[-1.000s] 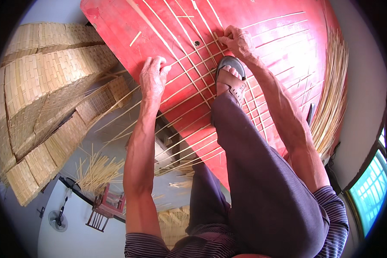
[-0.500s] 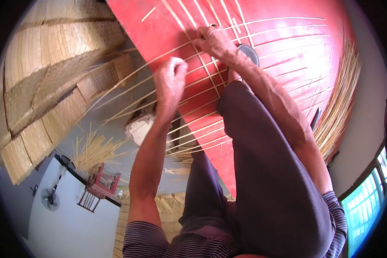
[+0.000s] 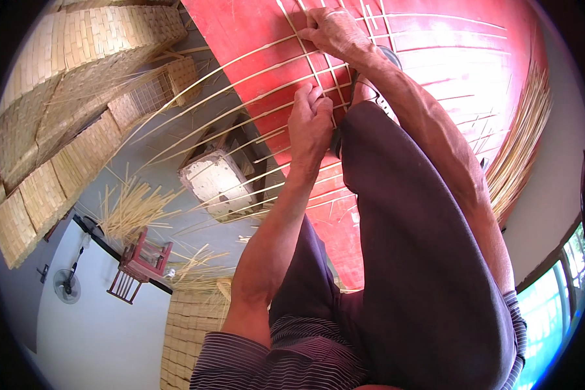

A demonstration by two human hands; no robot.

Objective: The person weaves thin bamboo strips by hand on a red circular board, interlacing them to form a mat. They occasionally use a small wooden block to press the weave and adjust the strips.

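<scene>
Pale bamboo strips lie crossed in an open lattice over a red board. My left hand is low on the lattice, its thumb and fingers closed on a crossing strip. Farther up, my right hand has bent fingers and thumb pinched at the upper end of the lattice, where strips meet. Which strip each hand grips is partly covered by the fingers. My shod foot rests on the board beside the crossings, just below my right forearm.
Long strip ends overhang the board's left edge. Stacked woven bamboo panels stand at left, a whitish block and loose strips below them. A strip bundle lies at right. A red wooden chair and a fan are lower left.
My left hand has moved right and onto the lattice, from above the strips at the board's edge. My right hand stays at the upper crossings; the whole view has shifted slightly.
</scene>
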